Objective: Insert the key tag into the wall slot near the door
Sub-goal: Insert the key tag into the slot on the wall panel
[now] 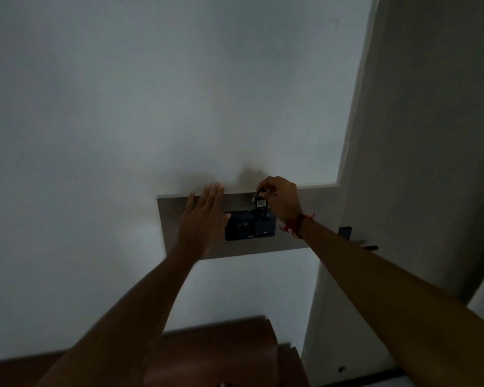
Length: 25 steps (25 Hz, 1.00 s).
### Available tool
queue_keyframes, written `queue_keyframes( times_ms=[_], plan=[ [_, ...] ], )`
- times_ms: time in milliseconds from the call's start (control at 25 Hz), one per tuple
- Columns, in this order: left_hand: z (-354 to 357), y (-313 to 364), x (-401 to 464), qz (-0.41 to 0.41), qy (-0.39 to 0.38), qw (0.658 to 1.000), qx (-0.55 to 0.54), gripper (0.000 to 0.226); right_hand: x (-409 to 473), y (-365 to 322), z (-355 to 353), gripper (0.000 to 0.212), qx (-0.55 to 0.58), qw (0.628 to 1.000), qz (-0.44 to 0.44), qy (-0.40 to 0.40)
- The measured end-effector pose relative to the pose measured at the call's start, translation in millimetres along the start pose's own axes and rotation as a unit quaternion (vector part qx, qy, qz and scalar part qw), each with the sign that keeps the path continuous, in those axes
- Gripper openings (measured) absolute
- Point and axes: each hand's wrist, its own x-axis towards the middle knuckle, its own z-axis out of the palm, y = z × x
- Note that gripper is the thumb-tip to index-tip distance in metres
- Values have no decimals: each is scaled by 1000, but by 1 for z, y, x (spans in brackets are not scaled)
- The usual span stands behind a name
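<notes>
Both hands up: right hand (281, 201) pinching small dark key tag (260, 204) at 12 o'clock of black rectangular wall slot panel (250, 226); left hand (203, 219) lying flat, fingers together, at its 9 o'clock.

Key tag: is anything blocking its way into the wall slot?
Nothing visible does. The right hand holds the key tag directly above the dark wall unit, its lower end at the top edge. The left hand lies flat alongside, off that path.
</notes>
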Motion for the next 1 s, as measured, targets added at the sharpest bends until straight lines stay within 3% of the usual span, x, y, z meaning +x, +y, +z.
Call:
queue_keyframes(
  times_ms=[560,760,1000],
  plan=[
    [17,9,-8,-40,-1,999,25,72,8,38,12,18,45,999,-19,8],
    [25,29,3,-80,5,997,-4,77,3,49,16,16,-4,998,-29,-47],
    [35,35,3,-107,-6,994,-10,91,-4,50,16,16,-31,998,-38,-40]
  ],
)
